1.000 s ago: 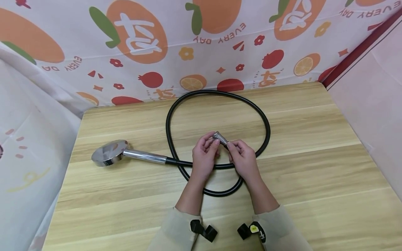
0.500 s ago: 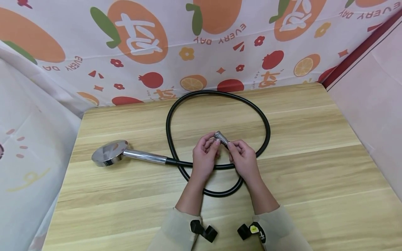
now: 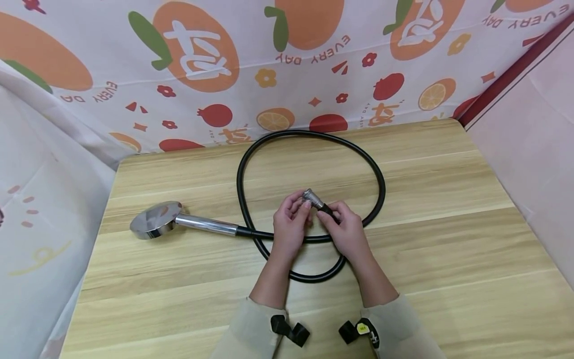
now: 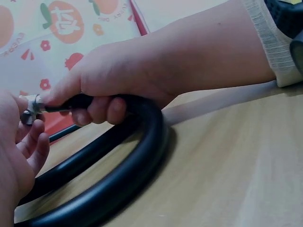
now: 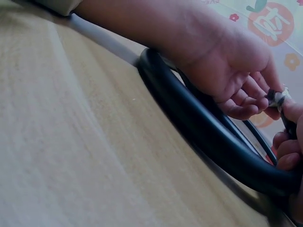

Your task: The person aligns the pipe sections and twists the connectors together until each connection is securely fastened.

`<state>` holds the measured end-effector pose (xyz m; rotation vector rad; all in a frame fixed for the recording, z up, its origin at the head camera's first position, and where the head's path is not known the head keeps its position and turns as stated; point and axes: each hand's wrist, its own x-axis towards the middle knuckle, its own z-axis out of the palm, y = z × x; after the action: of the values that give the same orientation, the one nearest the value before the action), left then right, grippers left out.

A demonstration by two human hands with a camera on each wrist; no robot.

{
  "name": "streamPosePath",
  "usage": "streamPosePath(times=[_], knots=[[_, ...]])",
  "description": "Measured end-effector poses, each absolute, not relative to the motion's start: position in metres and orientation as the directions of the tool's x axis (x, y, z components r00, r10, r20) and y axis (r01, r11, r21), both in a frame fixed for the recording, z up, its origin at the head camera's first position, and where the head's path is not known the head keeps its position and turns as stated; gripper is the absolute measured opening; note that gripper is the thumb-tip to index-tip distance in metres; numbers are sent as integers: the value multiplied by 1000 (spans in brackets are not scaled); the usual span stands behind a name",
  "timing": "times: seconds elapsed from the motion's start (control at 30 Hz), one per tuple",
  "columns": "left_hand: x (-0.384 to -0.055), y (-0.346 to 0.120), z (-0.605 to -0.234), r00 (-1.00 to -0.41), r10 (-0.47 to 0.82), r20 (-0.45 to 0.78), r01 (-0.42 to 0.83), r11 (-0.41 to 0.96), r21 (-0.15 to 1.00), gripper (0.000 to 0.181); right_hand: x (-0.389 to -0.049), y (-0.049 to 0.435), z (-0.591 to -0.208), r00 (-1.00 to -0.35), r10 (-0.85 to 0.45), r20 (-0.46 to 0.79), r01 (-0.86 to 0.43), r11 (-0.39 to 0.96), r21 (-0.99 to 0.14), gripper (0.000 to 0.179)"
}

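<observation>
Between thumb and fingers, my left hand (image 3: pixel 289 222) pinches the silver metal connector (image 3: pixel 313 198) at the free end of a black shower hose (image 3: pixel 381 184). Just behind that connector, my right hand (image 3: pixel 346 229) grips the black hose end, its fingers curled round it in the left wrist view. The raised end is held above the looped hose. A chrome shower head (image 3: pixel 157 219) lies on the table to the left, its handle (image 3: pixel 206 224) joined to the hose's other end. In the right wrist view, the connector (image 5: pixel 277 98) shows between both hands' fingertips.
The hose lies in a wide loop on the wooden table (image 3: pixel 448 224), crossing itself under my hands. A fruit-printed cloth (image 3: pixel 287 75) hangs along the table's back edge. White cloth (image 3: pixel 45 199) hangs at the left, and a pale panel (image 3: pixel 533 124) stands at the right.
My right hand's thumb has slid back from the connector along the hose, so more of the black hose end shows. My left hand keeps its pinch. The shower head has not moved.
</observation>
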<state>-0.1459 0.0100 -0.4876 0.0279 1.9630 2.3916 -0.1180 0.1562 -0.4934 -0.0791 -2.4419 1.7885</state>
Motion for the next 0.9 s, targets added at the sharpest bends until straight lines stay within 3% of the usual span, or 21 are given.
streamPosePath(times=[0.13,0.5,0.9], knots=[[-148,8,-487,-997,69,28,13,-207,978,31,-119,156,-493,-991,100,91,-55,315,-947,38],[-147,9,-484,-998,56,38,26,-187,982,30,-120,154,-493,-987,160,24,10,206,-978,31],[-149,9,-486,-998,54,40,28,-203,979,30,-121,153,-492,-988,157,-4,39,220,-975,33]])
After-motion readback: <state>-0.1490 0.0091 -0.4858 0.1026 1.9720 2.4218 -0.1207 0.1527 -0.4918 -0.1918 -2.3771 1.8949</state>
